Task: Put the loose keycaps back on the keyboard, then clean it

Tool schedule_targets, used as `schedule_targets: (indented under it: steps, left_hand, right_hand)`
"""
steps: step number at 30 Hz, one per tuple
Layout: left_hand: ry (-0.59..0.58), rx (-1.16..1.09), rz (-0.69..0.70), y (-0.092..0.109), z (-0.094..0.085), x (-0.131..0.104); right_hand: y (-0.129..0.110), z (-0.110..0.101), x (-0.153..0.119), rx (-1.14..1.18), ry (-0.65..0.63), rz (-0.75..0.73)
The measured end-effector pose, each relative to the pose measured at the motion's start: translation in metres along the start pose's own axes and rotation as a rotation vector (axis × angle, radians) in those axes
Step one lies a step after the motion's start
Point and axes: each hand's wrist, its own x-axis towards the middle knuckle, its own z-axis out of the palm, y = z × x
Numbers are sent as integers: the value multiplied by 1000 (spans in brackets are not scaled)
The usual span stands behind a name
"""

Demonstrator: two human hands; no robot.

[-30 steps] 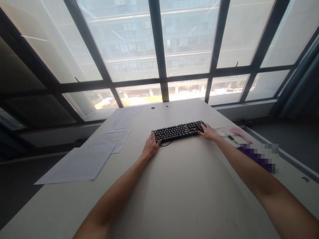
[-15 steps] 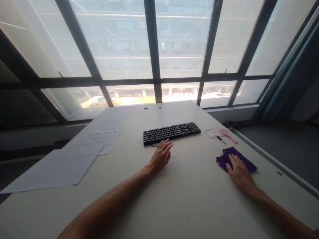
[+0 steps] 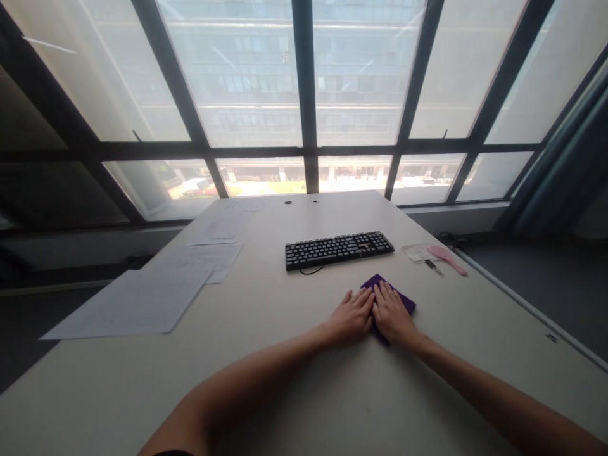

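Observation:
A folded purple cloth (image 3: 405,302) lies on the white table (image 3: 266,316), in front of the black keyboard (image 3: 339,249). My right hand (image 3: 392,313) rests flat on the cloth with its fingers stretched out. From the left, my left hand (image 3: 352,315) lies beside it, fingers extended and their tips on the cloth's left side, touching the right hand. Both hands hide much of the cloth, whose far corner, right side and near corner show. The keyboard stands apart from the hands, its short cable curling at the near edge.
Right of the keyboard lie a pink hairbrush (image 3: 446,258), a small black-handled item (image 3: 434,267) and a clear plastic bag (image 3: 416,253). Several printed paper sheets (image 3: 133,304) spread over the table's left side. Tall framed windows (image 3: 256,76) rise behind the far edge.
My right hand and the purple cloth have moved left toward the middle. My left hand has come right and down from near the keyboard onto the cloth. The view has shifted slightly left.

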Motion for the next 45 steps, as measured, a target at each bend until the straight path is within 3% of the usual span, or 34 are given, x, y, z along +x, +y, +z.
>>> schedule_targets:
  steps: [3, 6, 9, 13, 17, 20, 22, 24, 27, 29, 32, 39, 45]
  left_hand:
    - [-12, 34, -62, -20, -10, -19]
    - [19, 73, -153, -42, -21, -63]
    - [74, 145, -283, -64, -33, -129]
    - [123, 287, -592, -76, -43, -234]
    - [202, 479, -808, -51, -32, -343]
    - [249, 625, -879, -17, -16, -410]
    - [267, 694, -934, 1, -10, -438]
    - [244, 701, -1005, 13, -11, -447]
    - [148, 612, -1091, 20, -23, -428]
    - [80, 519, -1081, 20, -33, -398]
    - [43, 362, -992, 16, -44, -338]
    - [-54, 168, -541, 11, -35, -182]
    - [-27, 143, -137, 51, -4, -60]
  right_hand:
    - [-27, 6, 13, 15, -13, -53]
    - [-77, 6, 26, 87, -58, -138]
    - [-146, 6, 38, 194, -125, -273]
    - [-248, 7, 36, 330, -167, -572]
    - [-332, 9, -2, 432, -199, -889]
    - [-372, 7, -41, 474, -213, -1091]
    - [-389, 5, -61, 479, -229, -1166]
    - [-397, 2, -71, 476, -244, -1202]
    - [-391, -1, -68, 493, -239, -1196]
    - [-373, -2, -60, 480, -233, -1155]
    - [-327, -2, -41, 401, -218, -1078]
    - [-168, 7, -12, 154, -41, -725]
    - [-25, 1, -46, 14, 70, -374]
